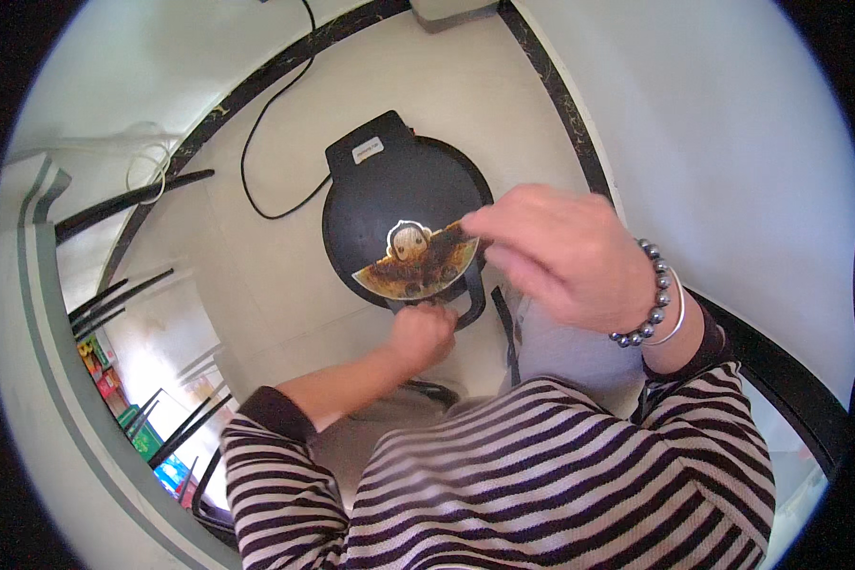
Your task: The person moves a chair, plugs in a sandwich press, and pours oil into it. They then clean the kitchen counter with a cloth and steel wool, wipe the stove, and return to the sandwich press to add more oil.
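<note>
A round black electric griddle (406,182) with its lid down sits on the floor before me. On the front of the lid is a brown, fan-shaped sticker (427,267) with a cartoon head at its top. My left hand (422,335) is curled at the looped black handle (476,292) on the griddle's front and covers part of it. My right hand (570,256) is over the lid's right side, thumb and forefinger near the sticker's right corner. Whether the fingertips pinch the sticker or only touch it is not plain.
A black power cord (251,135) runs from the griddle's hinge side towards the wall. Dark baseboards (563,107) edge the pale tiled floor (256,285). Thin black rods (121,296) and colourful packages (142,431) stand at the left, beside a grey-striped white panel (32,285).
</note>
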The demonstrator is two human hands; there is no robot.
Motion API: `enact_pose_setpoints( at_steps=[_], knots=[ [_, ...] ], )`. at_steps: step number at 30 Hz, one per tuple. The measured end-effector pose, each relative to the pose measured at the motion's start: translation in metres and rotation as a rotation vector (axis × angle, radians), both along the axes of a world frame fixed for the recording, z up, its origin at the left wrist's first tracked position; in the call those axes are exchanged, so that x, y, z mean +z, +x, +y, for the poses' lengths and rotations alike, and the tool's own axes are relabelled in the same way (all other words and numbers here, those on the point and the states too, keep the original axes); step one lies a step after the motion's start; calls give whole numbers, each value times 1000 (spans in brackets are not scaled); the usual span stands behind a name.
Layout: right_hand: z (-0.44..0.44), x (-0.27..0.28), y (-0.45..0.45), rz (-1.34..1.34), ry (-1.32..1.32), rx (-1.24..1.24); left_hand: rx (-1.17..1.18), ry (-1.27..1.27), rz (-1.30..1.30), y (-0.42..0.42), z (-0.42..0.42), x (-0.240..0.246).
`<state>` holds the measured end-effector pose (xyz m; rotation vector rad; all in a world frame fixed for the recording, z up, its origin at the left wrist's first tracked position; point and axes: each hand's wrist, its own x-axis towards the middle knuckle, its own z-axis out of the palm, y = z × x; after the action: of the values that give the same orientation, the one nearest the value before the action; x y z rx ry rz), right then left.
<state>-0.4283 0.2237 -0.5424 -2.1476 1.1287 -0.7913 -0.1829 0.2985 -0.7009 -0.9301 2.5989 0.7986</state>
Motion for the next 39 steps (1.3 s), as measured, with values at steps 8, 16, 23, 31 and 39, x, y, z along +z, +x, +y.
enact_pose_setpoints(
  at_steps=[8,16,23,31,39],
  knots=[
    [43,31,-8,-586,-148,-385,179,-51,327,18,-73,162],
    [39,25,13,-606,-68,-363,636,-58,484,48,-188,213],
    [39,23,17,-524,-38,-383,706,-245,616,47,-240,198],
    [33,27,17,-477,84,-364,617,-547,653,57,-305,176],
    [26,30,13,-346,164,-313,732,-483,642,59,-359,155]
  ],
)
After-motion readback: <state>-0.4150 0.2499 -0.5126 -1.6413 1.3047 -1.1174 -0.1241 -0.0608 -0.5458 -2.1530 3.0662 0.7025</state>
